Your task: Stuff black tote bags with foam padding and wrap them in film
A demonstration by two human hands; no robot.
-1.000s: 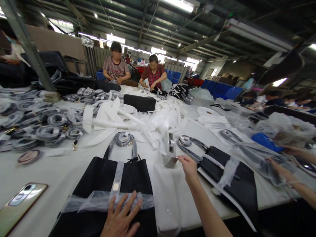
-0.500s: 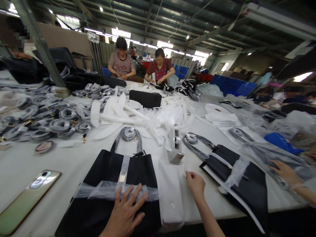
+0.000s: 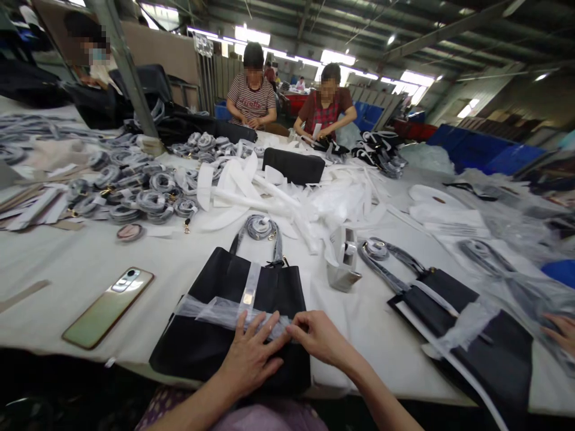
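A black bag (image 3: 224, 284) lies flat on the white table (image 3: 81, 275) right in front of me, with a band of clear plastic film (image 3: 211, 312) wrapped across it and a grey coiled strap (image 3: 259, 228) at its top. My left hand (image 3: 251, 356) rests flat on the film, fingers spread. Close beside it, my right hand (image 3: 320, 337) touches the right end of the film with its fingers pinched together; what they hold is too small to make out.
A tape dispenser (image 3: 344, 263) stands just beyond the bag. A phone (image 3: 108, 307) lies at the left. Another black bag (image 3: 476, 323) sits at the right, near another person's hand (image 3: 559, 331). Coiled straps (image 3: 135, 191) and white strips (image 3: 287, 200) cover the far table; workers sit opposite.
My right hand has pulled back from the tape dispenser and come to the film's right end beside my left hand. The camera has shifted left and tilted down.
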